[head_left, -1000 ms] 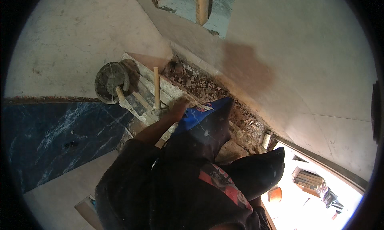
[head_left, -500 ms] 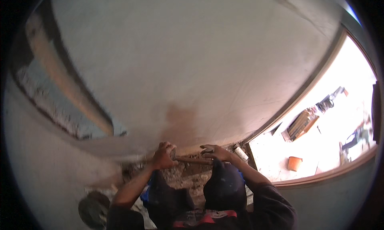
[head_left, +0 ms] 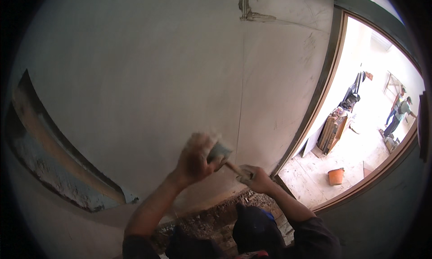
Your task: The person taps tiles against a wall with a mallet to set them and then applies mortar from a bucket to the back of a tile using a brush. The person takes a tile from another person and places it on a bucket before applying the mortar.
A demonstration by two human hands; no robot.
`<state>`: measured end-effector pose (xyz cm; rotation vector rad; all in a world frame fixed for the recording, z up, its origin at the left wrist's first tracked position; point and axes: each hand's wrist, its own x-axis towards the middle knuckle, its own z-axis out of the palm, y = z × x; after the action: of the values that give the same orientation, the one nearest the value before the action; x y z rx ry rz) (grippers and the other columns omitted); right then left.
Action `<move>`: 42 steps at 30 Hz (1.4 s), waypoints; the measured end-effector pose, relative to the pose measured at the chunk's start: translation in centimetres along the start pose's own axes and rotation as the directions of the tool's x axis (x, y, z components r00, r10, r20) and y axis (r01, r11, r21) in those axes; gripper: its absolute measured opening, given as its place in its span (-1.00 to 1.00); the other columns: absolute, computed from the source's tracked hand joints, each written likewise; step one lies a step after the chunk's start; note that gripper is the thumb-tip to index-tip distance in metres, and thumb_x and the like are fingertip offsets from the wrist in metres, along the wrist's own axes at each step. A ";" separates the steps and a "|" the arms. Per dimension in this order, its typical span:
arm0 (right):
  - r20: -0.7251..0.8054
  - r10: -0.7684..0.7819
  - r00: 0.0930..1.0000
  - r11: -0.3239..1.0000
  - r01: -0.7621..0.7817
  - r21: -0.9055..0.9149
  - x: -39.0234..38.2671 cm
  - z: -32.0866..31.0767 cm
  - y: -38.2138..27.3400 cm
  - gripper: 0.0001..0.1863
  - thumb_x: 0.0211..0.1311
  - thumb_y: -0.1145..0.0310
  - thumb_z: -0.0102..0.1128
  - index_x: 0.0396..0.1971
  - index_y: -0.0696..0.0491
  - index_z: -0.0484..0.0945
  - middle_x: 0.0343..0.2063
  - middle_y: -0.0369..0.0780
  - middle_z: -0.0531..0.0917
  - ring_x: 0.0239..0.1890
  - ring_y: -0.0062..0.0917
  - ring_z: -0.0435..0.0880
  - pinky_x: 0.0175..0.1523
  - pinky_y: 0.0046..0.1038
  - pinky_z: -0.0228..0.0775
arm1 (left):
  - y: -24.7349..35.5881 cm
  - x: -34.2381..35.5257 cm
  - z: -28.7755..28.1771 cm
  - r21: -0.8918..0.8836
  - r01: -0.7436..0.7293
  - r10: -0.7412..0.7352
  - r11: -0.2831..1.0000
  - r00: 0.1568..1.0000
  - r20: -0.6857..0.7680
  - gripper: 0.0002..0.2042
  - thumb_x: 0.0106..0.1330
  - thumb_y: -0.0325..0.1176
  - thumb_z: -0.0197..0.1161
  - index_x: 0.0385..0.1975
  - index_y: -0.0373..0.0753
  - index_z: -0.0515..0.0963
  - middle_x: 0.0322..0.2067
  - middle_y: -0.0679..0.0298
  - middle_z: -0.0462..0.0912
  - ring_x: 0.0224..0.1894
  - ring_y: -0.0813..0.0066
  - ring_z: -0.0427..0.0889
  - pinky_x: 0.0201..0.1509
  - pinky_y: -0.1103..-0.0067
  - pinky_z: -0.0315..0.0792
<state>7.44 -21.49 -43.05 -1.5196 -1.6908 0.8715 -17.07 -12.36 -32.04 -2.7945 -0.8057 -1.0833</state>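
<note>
A hammer [head_left: 232, 167] with a pale wooden handle and a grey, blocky head is held in front of the plastered wall. My left hand [head_left: 193, 157] is closed around the head end, slightly blurred, and partly covers it. Around the lower part of the handle, my right hand [head_left: 256, 178] has its fingers wrapped. The handle slants down to the right between the two hands.
Broken rubble [head_left: 256, 199] lies along the wall's foot. A recessed opening [head_left: 67, 151] cuts the wall at left. Through the doorway [head_left: 315, 110] at right stand an orange bucket [head_left: 335, 176], a wooden crate [head_left: 332, 130] and two people [head_left: 399, 109].
Both hands have come up from low over the rubble with the hammer, now slanted. My right hand's fingers, stretched out before, are now around the handle. The view has shifted.
</note>
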 end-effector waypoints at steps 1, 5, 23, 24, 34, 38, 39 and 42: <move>-0.112 0.011 0.994 1.000 -0.008 0.027 0.1 -1.2 0.6 -0.45 0.25 0.18 0.33 0.17 0.15 0.52 -0.13 0.09 0.69 -0.08 -0.27 0.71 0.04 -0.25 0.52 | 0.9 3.7 -2.5 0.044 -0.110 0.113 0.993 0.989 -0.096 -0.41 0.00 -0.35 0.47 0.10 -0.32 0.50 0.02 0.00 0.52 0.03 -0.08 0.52 0.20 0.17 0.43; -0.523 -0.124 0.843 0.981 0.183 0.061 2.7 -6.9 -2.7 -0.76 0.39 0.26 0.19 -0.16 0.14 0.56 -0.52 -0.35 0.53 -0.49 -0.73 0.48 -0.40 -0.58 0.35 | 0.7 16.4 -8.0 0.257 -0.209 0.298 0.944 0.873 -0.386 -0.41 0.02 -0.36 0.44 0.12 -0.35 0.48 0.08 -0.03 0.50 0.16 -0.08 0.46 0.25 0.11 0.36; -0.812 -0.422 0.404 0.845 0.500 -0.190 14.6 -23.5 -20.0 -0.50 0.40 0.39 0.14 0.27 0.20 0.32 0.05 0.13 0.62 0.14 -0.14 0.66 0.16 -0.21 0.48 | 1.5 38.2 -12.7 0.745 -0.098 0.428 0.660 0.864 -0.265 -0.05 0.03 -0.09 0.55 0.45 -0.13 0.20 0.48 0.29 0.16 0.54 0.02 0.02 0.59 0.00 -0.15; -0.790 -0.440 0.428 0.855 0.468 -0.223 15.3 -23.9 -19.9 -0.50 0.40 0.40 0.13 0.28 0.20 0.31 0.07 0.13 0.61 0.14 -0.12 0.65 0.15 -0.20 0.49 | 1.5 38.2 -12.8 0.741 -0.115 0.448 0.662 0.853 -0.268 -0.06 0.03 -0.09 0.55 0.45 -0.12 0.21 0.48 0.30 0.16 0.54 0.02 0.01 0.60 0.00 -0.15; -0.730 -0.494 0.473 0.849 0.442 -0.288 17.1 -25.2 -19.5 -0.45 0.42 0.48 0.05 0.35 0.28 0.18 0.17 0.12 0.56 0.17 -0.16 0.64 0.19 -0.29 0.51 | 2.2 37.6 -12.6 0.626 -0.091 0.338 0.775 0.896 -0.288 0.03 -0.05 -0.13 0.60 0.49 0.01 0.14 0.52 0.42 0.09 0.57 0.07 -0.05 0.62 0.01 -0.22; -0.763 -0.545 0.347 0.724 0.653 -0.221 16.9 -25.3 -19.9 -0.45 0.41 0.50 0.05 0.33 0.33 0.18 0.16 0.13 0.56 0.17 -0.15 0.64 0.17 -0.30 0.53 | 2.6 37.7 -13.0 0.612 -0.095 0.336 0.785 0.896 -0.291 0.02 -0.05 -0.15 0.60 0.48 0.04 0.14 0.52 0.43 0.08 0.57 0.07 -0.04 0.62 0.01 -0.21; -0.767 -0.563 0.309 0.695 0.679 -0.237 17.3 -25.2 -19.7 -0.46 0.40 0.51 0.04 0.32 0.32 0.18 0.17 0.13 0.55 0.17 -0.14 0.64 0.17 -0.29 0.52 | 2.7 37.6 -13.0 0.603 -0.103 0.331 0.791 0.901 -0.280 0.02 -0.05 -0.15 0.59 0.48 0.05 0.14 0.52 0.43 0.08 0.57 0.07 -0.04 0.62 0.01 -0.21; -0.718 -0.601 0.350 0.738 0.588 -0.331 18.6 -25.0 -18.8 -0.47 0.40 0.51 0.04 0.32 0.29 0.19 0.19 0.14 0.53 0.16 -0.13 0.64 0.16 -0.28 0.51 | 2.5 37.6 -12.9 0.595 -0.101 0.332 0.797 0.897 -0.293 0.01 -0.04 -0.16 0.59 0.48 0.06 0.15 0.52 0.43 0.09 0.57 0.06 -0.04 0.61 0.00 -0.20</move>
<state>17.24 -3.86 -12.76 -0.8857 -1.3363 -0.2507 -0.45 -0.23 2.07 -2.0260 -0.6025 -1.0750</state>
